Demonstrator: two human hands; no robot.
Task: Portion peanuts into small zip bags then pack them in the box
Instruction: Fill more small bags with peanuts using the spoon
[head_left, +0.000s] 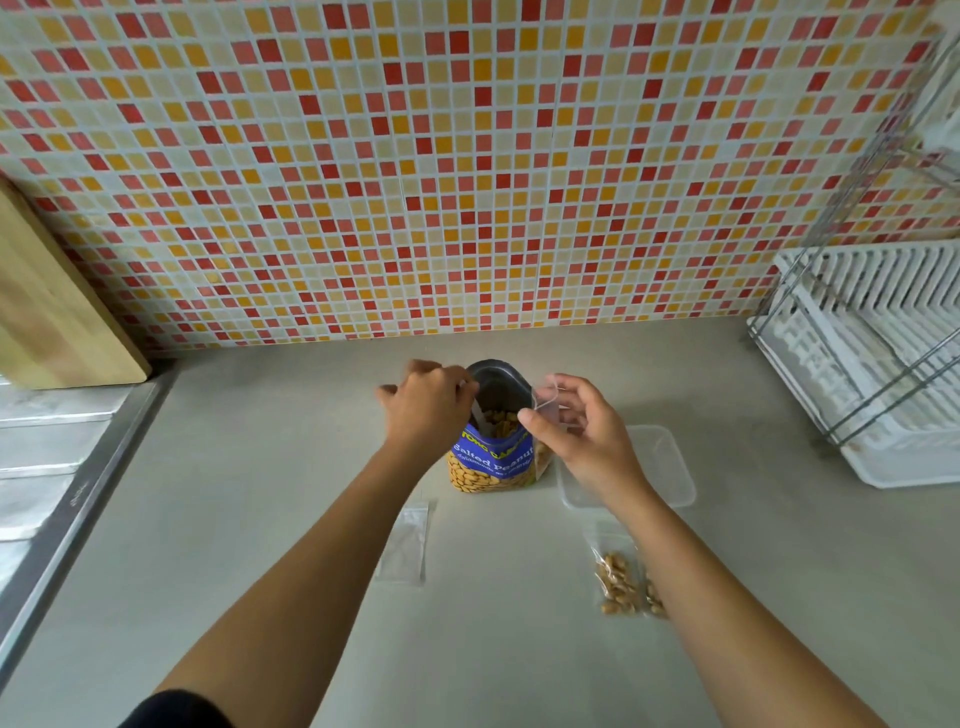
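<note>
I see left hand (428, 410) pinching pale handle (479, 418) inside peanut bag (493, 462) | right hand (582, 436) pinching small zip bag (548, 402)

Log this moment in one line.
step: scooping | left hand: holds spoon in peanut bag | right hand: pinches zip bag | filled bags: on counter

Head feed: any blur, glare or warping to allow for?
Head view: wide-angle warping bows the tile wall and the rack at the right edge; light is soft, shadows on the counter faint, no hard glare; left hand gripping the spoon in the peanut bag looks slightly blurred; clear zip bag pinched by the right hand barely stands out.
</note>
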